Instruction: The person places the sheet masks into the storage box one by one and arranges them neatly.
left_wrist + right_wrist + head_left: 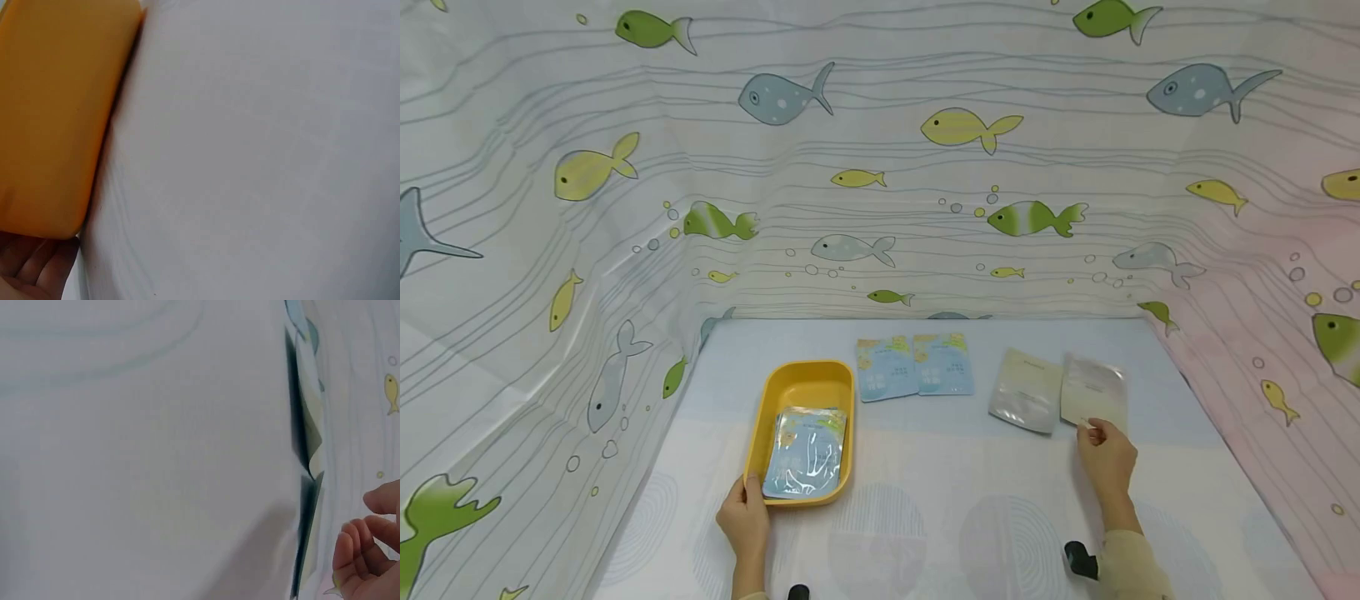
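At the near left corner of a yellow plastic tray [757,433], my left hand [745,518] grips the rim. The left wrist view shows its fingers [47,265] curled at the end wall. Inside the tray lie shiny light-blue flat packets [806,457], one on top of another. My right hand [1107,462] is at the near edge of a pale silvery flat packet [1094,387], fingertips overlapping that edge in the head view. In the right wrist view its fingers [359,540] are loosely bent, with a gap to the thumb and nothing between them.
Two light-blue packets [886,368] lie side by side behind the tray's right side. Another pale silvery packet [1027,392] lies left of the one by my right hand. A fish-patterned cloth [925,225] encloses the white table [940,467] at the back and sides.
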Action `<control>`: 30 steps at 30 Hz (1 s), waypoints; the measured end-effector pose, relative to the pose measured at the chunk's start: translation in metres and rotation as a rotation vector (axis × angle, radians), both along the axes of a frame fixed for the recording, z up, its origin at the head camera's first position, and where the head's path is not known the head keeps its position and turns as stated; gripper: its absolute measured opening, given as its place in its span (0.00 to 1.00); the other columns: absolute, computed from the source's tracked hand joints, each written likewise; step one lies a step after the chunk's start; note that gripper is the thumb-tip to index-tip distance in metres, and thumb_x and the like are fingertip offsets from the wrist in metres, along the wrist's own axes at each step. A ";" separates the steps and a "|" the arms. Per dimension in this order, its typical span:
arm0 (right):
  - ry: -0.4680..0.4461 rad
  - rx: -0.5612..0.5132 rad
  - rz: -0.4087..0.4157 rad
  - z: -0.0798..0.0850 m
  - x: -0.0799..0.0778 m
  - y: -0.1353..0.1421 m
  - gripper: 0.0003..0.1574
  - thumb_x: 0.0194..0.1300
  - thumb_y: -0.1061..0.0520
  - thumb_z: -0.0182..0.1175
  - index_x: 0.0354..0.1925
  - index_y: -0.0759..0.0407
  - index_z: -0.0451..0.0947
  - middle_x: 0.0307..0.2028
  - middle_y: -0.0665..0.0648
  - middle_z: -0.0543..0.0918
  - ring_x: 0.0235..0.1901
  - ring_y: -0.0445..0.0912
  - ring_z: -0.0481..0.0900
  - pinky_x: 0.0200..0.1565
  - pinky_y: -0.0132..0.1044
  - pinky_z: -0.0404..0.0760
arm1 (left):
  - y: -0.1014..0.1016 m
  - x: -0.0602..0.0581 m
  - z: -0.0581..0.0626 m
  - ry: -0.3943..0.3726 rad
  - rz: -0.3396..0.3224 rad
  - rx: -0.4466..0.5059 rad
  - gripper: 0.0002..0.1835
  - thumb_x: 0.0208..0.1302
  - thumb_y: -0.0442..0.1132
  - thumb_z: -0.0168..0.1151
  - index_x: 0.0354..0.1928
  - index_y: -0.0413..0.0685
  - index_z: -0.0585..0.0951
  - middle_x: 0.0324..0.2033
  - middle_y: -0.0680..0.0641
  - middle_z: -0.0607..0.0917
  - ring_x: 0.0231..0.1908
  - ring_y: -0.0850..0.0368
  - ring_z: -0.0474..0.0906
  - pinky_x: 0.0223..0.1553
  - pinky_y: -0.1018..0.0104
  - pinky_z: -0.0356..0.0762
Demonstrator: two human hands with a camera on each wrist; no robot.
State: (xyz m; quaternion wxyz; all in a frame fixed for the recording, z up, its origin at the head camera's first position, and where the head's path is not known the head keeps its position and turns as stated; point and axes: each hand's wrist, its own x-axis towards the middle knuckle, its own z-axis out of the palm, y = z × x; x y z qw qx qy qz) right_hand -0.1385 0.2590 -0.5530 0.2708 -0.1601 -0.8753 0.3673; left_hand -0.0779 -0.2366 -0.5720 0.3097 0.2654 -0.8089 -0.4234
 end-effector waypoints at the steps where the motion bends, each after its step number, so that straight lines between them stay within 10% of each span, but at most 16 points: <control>1: -0.004 0.002 -0.012 -0.001 -0.002 0.003 0.13 0.56 0.65 0.59 0.39 0.74 0.79 0.25 0.66 0.81 0.24 0.46 0.75 0.33 0.36 0.70 | 0.000 0.000 0.000 0.005 -0.003 0.001 0.14 0.66 0.33 0.51 0.38 0.27 0.82 0.33 0.32 0.84 0.34 0.39 0.80 0.28 0.85 0.62; 8: -0.132 -0.035 -0.088 -0.009 -0.010 0.021 0.19 0.61 0.62 0.53 0.46 0.76 0.75 0.35 0.73 0.78 0.38 0.64 0.73 0.42 0.55 0.66 | 0.000 0.001 0.001 0.000 -0.011 0.004 0.14 0.66 0.33 0.51 0.39 0.27 0.81 0.35 0.31 0.84 0.36 0.37 0.80 0.29 0.85 0.62; 15: -0.261 -0.043 -0.072 -0.008 -0.015 0.034 0.24 0.61 0.59 0.49 0.50 0.77 0.70 0.40 0.76 0.74 0.43 0.67 0.68 0.46 0.58 0.64 | -0.002 0.001 -0.002 0.014 0.007 -0.016 0.13 0.65 0.33 0.53 0.35 0.29 0.83 0.30 0.34 0.85 0.26 0.60 0.75 0.27 0.82 0.64; 23: -0.364 -0.002 -0.034 -0.010 -0.022 0.041 0.27 0.61 0.58 0.48 0.51 0.80 0.68 0.43 0.78 0.73 0.44 0.69 0.67 0.47 0.60 0.64 | -0.002 0.001 -0.003 0.017 -0.001 -0.018 0.13 0.65 0.33 0.52 0.37 0.27 0.81 0.32 0.32 0.84 0.34 0.38 0.80 0.28 0.85 0.62; 30: -0.420 -0.025 -0.055 -0.014 -0.025 0.040 0.29 0.60 0.57 0.51 0.52 0.80 0.65 0.48 0.85 0.65 0.50 0.77 0.58 0.48 0.62 0.58 | -0.001 0.000 -0.001 0.018 0.014 -0.043 0.12 0.64 0.33 0.53 0.35 0.28 0.82 0.29 0.34 0.85 0.28 0.48 0.77 0.26 0.82 0.63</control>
